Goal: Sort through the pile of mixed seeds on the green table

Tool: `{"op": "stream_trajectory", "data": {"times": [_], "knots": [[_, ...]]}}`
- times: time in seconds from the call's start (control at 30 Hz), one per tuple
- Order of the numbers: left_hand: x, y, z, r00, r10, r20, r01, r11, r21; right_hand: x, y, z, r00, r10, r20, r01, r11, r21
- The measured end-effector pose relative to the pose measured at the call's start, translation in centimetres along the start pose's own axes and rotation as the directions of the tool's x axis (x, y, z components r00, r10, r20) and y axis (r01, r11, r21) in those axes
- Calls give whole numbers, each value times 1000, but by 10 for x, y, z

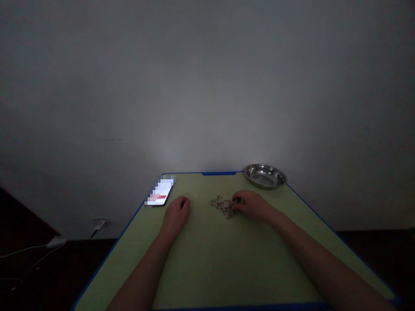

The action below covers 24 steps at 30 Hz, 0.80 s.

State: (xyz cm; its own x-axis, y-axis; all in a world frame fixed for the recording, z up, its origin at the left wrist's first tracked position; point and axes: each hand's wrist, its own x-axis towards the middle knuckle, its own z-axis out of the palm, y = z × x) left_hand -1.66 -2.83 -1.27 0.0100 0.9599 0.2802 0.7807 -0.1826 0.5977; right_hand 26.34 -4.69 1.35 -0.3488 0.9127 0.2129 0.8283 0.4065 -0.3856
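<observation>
A small scatter of dark bits, like seeds or peppercorns (223, 205), lies mid-table among something pale and greyish that I cannot make out. My right hand (248, 203) is at the right edge of this scatter, its thumb and fingers curled together in a pinch. What lies between those fingertips is too small and dim to name. My left hand (178, 211) rests on the table to the left of the bits, loosely closed in a fist, apart from them and with nothing visible in it.
A shiny oval metal bowl (266, 176) stands at the table's back right corner. At the left edge lies a phone (164, 192) with a lit screen. The green table (207, 268) has a blue rim and meets a grey wall. Cables and a socket show at lower left.
</observation>
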Motion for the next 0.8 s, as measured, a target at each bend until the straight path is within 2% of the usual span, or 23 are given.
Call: {"op": "stream_trajectory", "data": {"times": [0.13, 0.27, 0.37, 0.43, 0.6, 0.8], "knots": [[0, 0, 1, 1000, 11, -1, -11, 1000, 3, 7, 1, 1, 1000, 15, -15, -15, 1000, 27], [-1, -1, 2, 1000, 26, -5, -26, 1000, 9, 12, 1, -14, 1000, 27, 7, -28, 997, 75], [-2, 0, 1, 1000, 23, -15, -22, 1000, 15, 26, 2, -27, 996, 58, -66, -55, 998, 43], [-2, 1, 1, 1000, 17, -13, -17, 1000, 9, 40, 6, -30, 983, 129, -133, -129, 992, 11], [-2, 0, 1, 1000, 21, -2, -21, 1000, 0, 73, 23, -11, 945, 270, -187, -278, 960, -21], [-3, 0, 1, 1000, 2, -14, -3, 1000, -18, 83, 39, 15, 920, 349, -180, -360, 932, -34]]}}
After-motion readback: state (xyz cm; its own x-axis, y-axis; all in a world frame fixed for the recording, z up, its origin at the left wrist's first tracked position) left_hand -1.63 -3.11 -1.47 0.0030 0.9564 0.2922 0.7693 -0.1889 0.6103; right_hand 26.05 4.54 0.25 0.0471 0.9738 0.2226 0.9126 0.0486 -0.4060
